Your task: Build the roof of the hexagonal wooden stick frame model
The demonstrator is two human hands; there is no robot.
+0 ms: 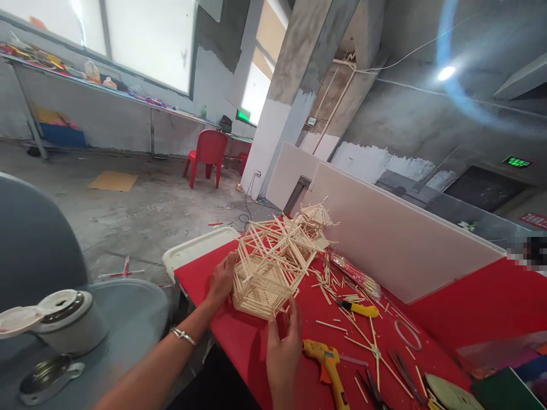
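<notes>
Stick frame (264, 285) sits between left grip (222, 279) and right grip (284, 344), pinched at left side and lower right.

Windows (149, 42) blown out, upper left; ceiling lamp (447, 73) glaring upper right, pale-blue flare arc (464, 102) beside it. Concrete ceiling (410, 34) dim. Wide-angle warp, edges stretched. Background slightly soft; pixelated patch (522, 250) far right.
</notes>
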